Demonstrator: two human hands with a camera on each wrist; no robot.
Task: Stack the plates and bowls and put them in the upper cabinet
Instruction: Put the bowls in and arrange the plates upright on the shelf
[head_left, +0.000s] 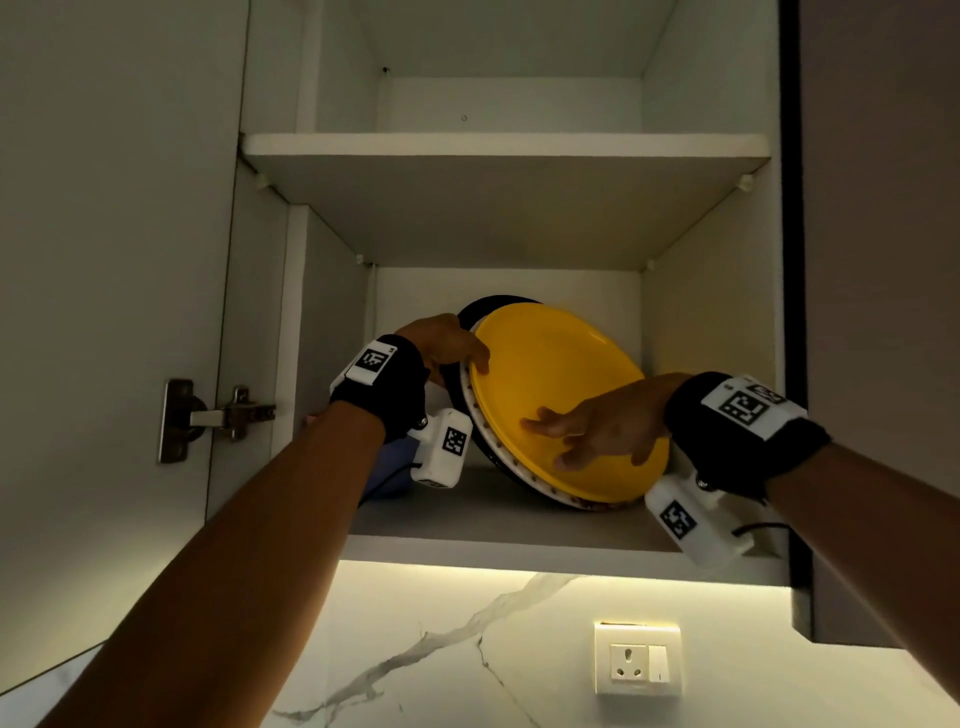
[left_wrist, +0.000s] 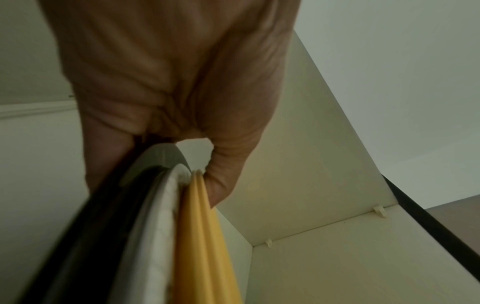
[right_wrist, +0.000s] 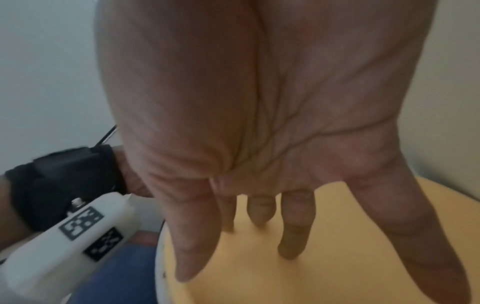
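Observation:
A stack of plates stands tilted on the lower cabinet shelf (head_left: 498, 525), with a yellow plate (head_left: 550, 384) facing me, a white plate (head_left: 480, 421) behind it and a black plate (head_left: 483, 306) at the back. My left hand (head_left: 447, 345) grips the stack's upper left rim, thumb on the yellow plate (left_wrist: 200, 226) and fingers behind the black one (left_wrist: 103, 226). My right hand (head_left: 597, 426) lies spread on the yellow plate's face (right_wrist: 337, 226), fingers straight. A blue bowl (head_left: 389, 467) sits left of the stack, partly hidden by my left wrist.
The upper shelf (head_left: 504, 148) spans the cabinet above the plates. The open door with its hinge (head_left: 223, 415) hangs at the left. Below the cabinet are a marble wall and a wall socket (head_left: 636, 660).

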